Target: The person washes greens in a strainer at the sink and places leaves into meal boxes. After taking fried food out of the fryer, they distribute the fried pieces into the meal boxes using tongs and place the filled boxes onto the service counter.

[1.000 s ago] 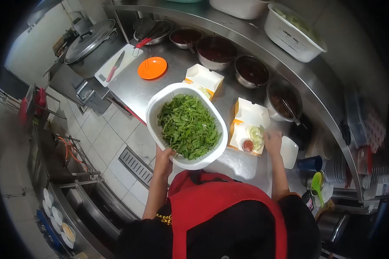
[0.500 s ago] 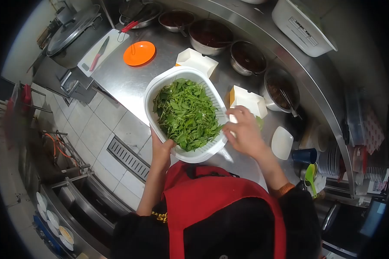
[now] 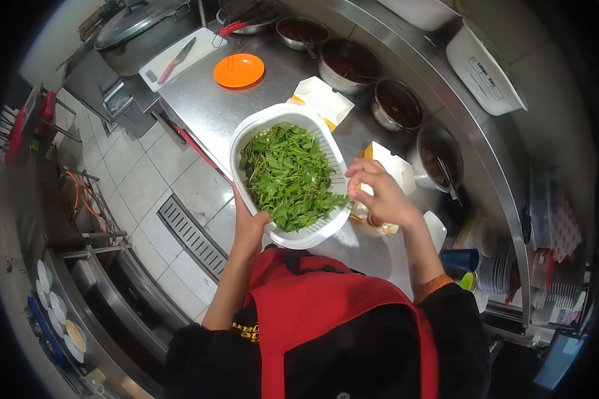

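Since 1 s ago, R grip (image 3: 383,196) has moved from the nearer food box (image 3: 393,163) to the R rim of the white basket (image 3: 303,239), fingers curled, w/ a leafy sprig by the tips; can't tell if it's pinched. L grip (image 3: 249,223) is clamped on the basket's lower L edge, thumb over the rim, holding it above the near edge of the desk (image 3: 283,73), w/ chopped greens (image 3: 286,173) inside. Farther food box (image 3: 323,101) & orange plate (image 3: 239,71) sit beyond it.
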Action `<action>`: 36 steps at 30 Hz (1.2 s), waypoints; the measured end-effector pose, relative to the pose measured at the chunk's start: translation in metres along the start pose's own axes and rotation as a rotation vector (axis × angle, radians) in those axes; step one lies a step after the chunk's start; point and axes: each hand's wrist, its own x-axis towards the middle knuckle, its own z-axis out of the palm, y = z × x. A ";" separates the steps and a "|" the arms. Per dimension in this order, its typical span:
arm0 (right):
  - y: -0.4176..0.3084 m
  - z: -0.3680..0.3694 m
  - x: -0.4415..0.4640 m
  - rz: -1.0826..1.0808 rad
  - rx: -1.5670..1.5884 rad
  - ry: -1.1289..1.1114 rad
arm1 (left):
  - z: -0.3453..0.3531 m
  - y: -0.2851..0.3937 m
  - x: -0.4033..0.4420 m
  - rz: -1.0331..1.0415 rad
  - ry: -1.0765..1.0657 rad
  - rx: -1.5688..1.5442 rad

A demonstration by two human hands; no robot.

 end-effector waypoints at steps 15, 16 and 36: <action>0.010 0.008 0.001 0.322 1.124 0.032 | -0.007 -0.001 -0.003 -0.134 0.002 -0.055; 0.015 0.006 0.004 0.291 1.119 0.060 | -0.012 -0.001 -0.006 -0.144 0.020 -0.048; 0.179 0.078 0.163 0.378 0.014 0.393 | -0.093 0.009 -0.038 -0.014 0.357 -0.096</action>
